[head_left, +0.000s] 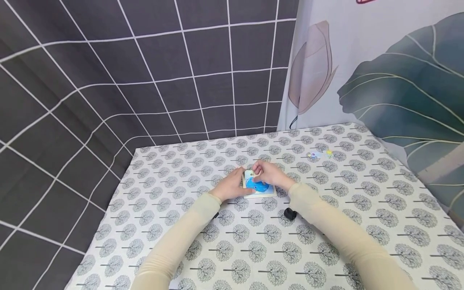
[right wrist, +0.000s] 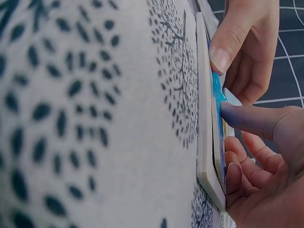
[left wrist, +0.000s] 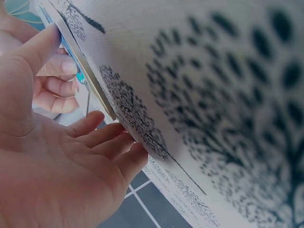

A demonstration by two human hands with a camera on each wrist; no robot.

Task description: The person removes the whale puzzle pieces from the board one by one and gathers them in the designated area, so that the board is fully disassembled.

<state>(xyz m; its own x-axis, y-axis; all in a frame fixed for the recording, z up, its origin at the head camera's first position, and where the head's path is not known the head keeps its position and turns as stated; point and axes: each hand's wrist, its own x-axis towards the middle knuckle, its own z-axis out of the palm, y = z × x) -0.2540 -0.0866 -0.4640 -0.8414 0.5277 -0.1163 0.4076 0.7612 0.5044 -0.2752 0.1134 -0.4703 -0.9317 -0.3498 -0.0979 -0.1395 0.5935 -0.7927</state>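
Note:
A small wooden puzzle board (head_left: 270, 194) with a blue picture lies flat on the patterned cloth. My left hand (head_left: 230, 186) grips its left side, with the thumb over the near part and the fingers along the far edge. Over the board, my right hand (head_left: 271, 174) presses its thumb on a blue puzzle piece (head_left: 262, 187), its other fingers curled. In the right wrist view, one edge of the piece (right wrist: 217, 142) stands slightly above the board (right wrist: 204, 156), and the right fingertips (right wrist: 233, 176) touch that end. The fingers partly hide the picture.
Several small colourful pieces (head_left: 317, 154) lie farther back on the right of the tree-print tablecloth (head_left: 203, 266). A dark grid curtain (head_left: 203, 92) hangs behind the table, and a leaf-print curtain (head_left: 398, 88) hangs at the right. A small black device (head_left: 290, 213) is beneath the right wrist.

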